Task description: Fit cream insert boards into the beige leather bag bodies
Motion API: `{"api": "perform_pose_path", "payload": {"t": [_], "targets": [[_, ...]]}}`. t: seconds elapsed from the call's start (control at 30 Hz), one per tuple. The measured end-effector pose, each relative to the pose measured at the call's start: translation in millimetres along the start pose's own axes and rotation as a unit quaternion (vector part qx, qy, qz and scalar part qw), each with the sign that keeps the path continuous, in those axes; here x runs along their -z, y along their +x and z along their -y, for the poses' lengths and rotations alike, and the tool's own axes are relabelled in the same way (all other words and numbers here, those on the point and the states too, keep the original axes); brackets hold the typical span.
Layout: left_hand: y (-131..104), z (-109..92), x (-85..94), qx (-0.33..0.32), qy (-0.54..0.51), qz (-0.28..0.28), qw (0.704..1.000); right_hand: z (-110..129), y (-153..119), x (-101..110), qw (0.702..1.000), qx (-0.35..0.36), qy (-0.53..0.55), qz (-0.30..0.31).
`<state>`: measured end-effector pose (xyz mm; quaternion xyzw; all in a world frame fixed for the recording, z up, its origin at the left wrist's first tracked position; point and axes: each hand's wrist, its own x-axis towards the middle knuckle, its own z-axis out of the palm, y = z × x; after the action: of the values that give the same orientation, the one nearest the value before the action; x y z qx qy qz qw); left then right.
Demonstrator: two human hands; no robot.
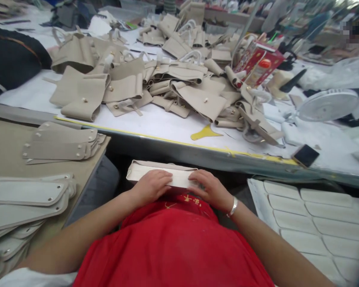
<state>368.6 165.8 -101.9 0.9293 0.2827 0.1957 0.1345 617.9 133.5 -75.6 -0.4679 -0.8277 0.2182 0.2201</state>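
Note:
A box-shaped bag piece (pixel 179 179) with a white face and a beige edge lies across my lap, its long side running left to right. The fingers of my left hand (pixel 155 183) rest bent over the middle of the white face. My right hand (pixel 211 187) grips the piece near its right end, its thumb side toward me; a silver bangle is on that wrist. The undersides of both hands and the lower part of the piece are hidden. A red apron (pixel 179 243) covers my lap just below.
Beige bag parts (pixel 179 71) lie heaped on the white table (pixel 167 129) ahead. To the left are stacked beige panels (pixel 60 143) and pale riveted strips (pixel 26 193). On the right, white padded pieces (pixel 314 219) lie in rows; a phone-like dark object (pixel 305 155) sits at the table edge, with a fan (pixel 327 104) behind.

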Motion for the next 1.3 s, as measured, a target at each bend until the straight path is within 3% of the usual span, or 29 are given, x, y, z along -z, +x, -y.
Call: {"api": "perform_pose_path", "payload": {"t": [0.1,0.23,0.6,0.8,0.97,1.03,1.2,1.3], "targets": [[1,-8,-12.4,-0.013,0.0,-0.032,0.999,3,-25,-27,0.996,0.028,-0.04,-0.071],[-6,-11,-16.9,-0.046,0.017,-0.051,0.997,6,-35,-50,0.989,0.018,-0.057,-0.136],[0,-13,-11.6,-0.114,0.129,-0.03,0.985,10,-30,-53,0.976,0.012,-0.129,-0.176],[3,-19,-10.2,-0.057,0.125,-0.025,0.99,13,-25,-60,0.956,-0.01,-0.166,-0.241],[8,-21,-6.8,0.129,0.022,0.01,0.991,17,-21,-66,0.956,-0.077,-0.126,-0.253],[11,-20,-4.6,0.17,-0.012,0.022,0.985,19,-20,-69,0.952,-0.1,-0.111,-0.266],[17,-18,-0.3,0.18,-0.018,0.068,0.981,18,-24,-68,0.928,-0.182,-0.132,-0.297],[19,-17,2.1,0.185,-0.026,0.084,0.979,14,-27,-60,0.917,-0.28,-0.13,-0.252]]}}
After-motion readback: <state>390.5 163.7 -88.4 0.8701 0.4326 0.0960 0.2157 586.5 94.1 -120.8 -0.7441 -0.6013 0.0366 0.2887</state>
